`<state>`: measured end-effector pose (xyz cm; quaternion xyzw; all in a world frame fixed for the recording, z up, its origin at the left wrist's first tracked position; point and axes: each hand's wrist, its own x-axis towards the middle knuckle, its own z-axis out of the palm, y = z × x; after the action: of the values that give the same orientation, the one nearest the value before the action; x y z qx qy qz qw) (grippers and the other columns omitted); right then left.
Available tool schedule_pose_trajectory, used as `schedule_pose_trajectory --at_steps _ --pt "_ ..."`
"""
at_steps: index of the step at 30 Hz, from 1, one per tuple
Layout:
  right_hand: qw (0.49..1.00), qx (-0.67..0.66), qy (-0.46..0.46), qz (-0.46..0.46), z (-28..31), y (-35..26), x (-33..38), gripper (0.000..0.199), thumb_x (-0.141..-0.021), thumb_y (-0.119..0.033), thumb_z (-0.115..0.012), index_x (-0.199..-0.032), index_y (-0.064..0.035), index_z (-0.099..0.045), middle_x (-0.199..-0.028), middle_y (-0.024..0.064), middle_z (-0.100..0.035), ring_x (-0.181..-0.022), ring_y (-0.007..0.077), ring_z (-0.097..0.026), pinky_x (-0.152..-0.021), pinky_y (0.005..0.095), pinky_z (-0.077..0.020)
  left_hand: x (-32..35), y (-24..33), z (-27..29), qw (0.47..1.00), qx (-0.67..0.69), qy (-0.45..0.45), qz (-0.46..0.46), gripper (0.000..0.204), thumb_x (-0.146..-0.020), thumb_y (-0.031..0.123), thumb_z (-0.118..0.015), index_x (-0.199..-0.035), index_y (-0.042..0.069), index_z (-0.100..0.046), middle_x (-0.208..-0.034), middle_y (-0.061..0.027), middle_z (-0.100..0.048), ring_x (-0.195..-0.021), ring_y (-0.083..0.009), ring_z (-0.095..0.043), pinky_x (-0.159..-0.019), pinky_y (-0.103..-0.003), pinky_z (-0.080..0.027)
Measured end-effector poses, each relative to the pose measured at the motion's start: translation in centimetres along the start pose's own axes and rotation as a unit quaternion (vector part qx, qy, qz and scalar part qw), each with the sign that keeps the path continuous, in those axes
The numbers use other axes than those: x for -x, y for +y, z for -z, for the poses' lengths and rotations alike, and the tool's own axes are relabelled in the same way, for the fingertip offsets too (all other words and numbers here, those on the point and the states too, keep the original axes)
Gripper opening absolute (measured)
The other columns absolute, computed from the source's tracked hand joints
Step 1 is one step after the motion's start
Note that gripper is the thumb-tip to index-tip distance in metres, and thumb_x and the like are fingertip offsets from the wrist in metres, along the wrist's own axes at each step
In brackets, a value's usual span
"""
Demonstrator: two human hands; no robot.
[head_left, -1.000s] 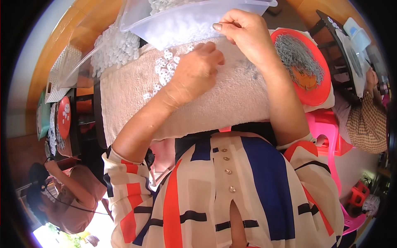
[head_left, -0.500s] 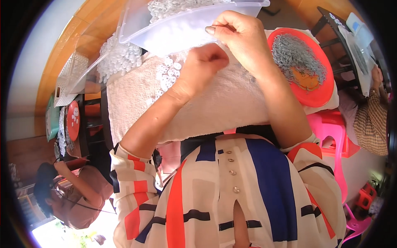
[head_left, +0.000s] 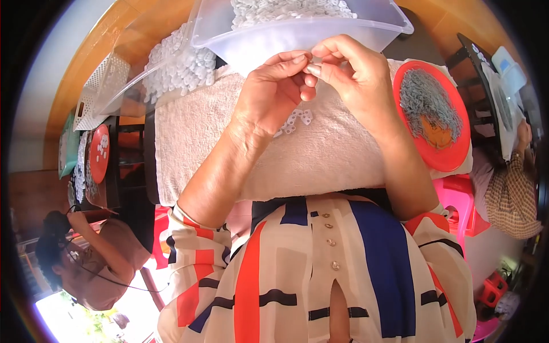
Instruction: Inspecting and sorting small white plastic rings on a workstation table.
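My left hand (head_left: pixel 267 94) and my right hand (head_left: pixel 361 80) meet above a beige towel, near the front wall of a clear plastic bin (head_left: pixel 309 35). Both are closed in a pinch, fingertips almost touching. Whatever sits between the fingertips is too small to make out. Below the left hand, a few small white plastic pieces (head_left: pixel 297 119) with holes lie on the towel (head_left: pixel 320 160); the hand and wrist may hide more. To the right of my right forearm stands a red plate (head_left: pixel 459 150) heaped with small grey pieces (head_left: pixel 429 100), with an orange patch showing.
White plastic pieces (head_left: pixel 291 8) fill the bin, and another pile (head_left: pixel 178 66) lies behind a clear panel at the left. A white perforated basket (head_left: pixel 103 77) stands farther left. A co-worker (head_left: pixel 94 257) sits at lower left, another person (head_left: pixel 512 191) at right, near a pink stool (head_left: pixel 457 200).
My left hand has risen from the towel and turned, bringing its fingertips up to the right hand's. The whole view has shifted, with bin and plate now farther right.
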<state>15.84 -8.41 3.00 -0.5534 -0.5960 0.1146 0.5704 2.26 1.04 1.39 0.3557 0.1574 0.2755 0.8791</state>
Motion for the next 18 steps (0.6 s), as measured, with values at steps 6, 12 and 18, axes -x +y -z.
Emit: schedule_pose_trajectory --at_steps 6,12,18 --pt "0.990 0.060 0.037 0.121 -0.2 1.8 -0.3 0.009 -0.081 0.004 -0.064 -0.089 0.0017 -0.060 -0.074 0.0066 -0.064 -0.063 0.0103 -0.062 -0.055 0.0239 -0.0467 0.1 0.0 0.2 0.999 -0.029 -0.007 0.016 0.014 -0.090 0.006 -0.056 -0.099 -0.006 -0.059 -0.081 -0.0095 -0.061 -0.070 -0.0178 -0.058 -0.060 -0.030 -0.045" --pt "0.991 0.062 -0.006 0.119 -0.3 0.2 -0.3 0.010 -0.087 0.005 -0.060 -0.096 0.0010 -0.064 -0.084 0.0054 -0.066 -0.077 0.0098 -0.064 -0.069 0.0221 -0.0497 0.0 0.4 0.5 0.998 -0.055 -0.009 0.021 0.013 -0.091 0.008 -0.058 -0.094 -0.004 -0.059 -0.077 -0.0087 -0.061 -0.067 -0.0174 -0.058 -0.056 -0.030 -0.044" --pt "0.996 0.021 -0.010 0.090 -0.2 0.6 0.0 0.012 -0.087 0.007 -0.059 -0.097 0.0013 -0.063 -0.083 0.0060 -0.066 -0.078 0.0097 -0.064 -0.069 0.0218 -0.0500 0.1 0.2 0.7 0.998 -0.041 -0.027 0.031 0.015 -0.092 0.011 -0.058 -0.094 -0.004 -0.059 -0.076 -0.0088 -0.061 -0.065 -0.0171 -0.057 -0.054 -0.029 -0.043"
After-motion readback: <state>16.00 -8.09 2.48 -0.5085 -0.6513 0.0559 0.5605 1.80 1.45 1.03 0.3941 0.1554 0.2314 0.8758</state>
